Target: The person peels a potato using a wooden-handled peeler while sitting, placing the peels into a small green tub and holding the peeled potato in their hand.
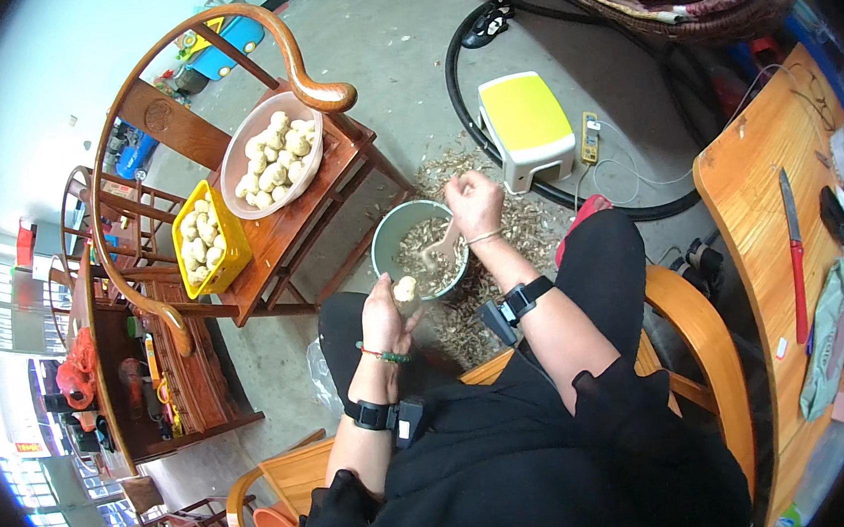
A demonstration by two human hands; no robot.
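My left hand (384, 319) is wrapped round a pale, peeled tuber-like piece (405, 290), whose rounded top shows above the fingers, by the near left rim of a light green bucket (376, 244). Over the bucket's far right rim, my right hand (477, 204) is closed, fingertips bent in. A light tan, curved strip (443, 246) shows below it, across the bucket's mouth; whether the hand grips it cannot be made out. Brownish peelings (420, 236) lie in the bucket. More peelings (505, 291) are strewn on the floor around it.
A wooden armchair (284, 237) at the left carries a pink bowl (232, 185) and a yellow basket (223, 269), both filled with pale pieces. A green-topped stool (525, 114), power strip (589, 138) and black hose (455, 75) lie beyond. The right-hand table (743, 205) holds a red-handled knife (798, 276).
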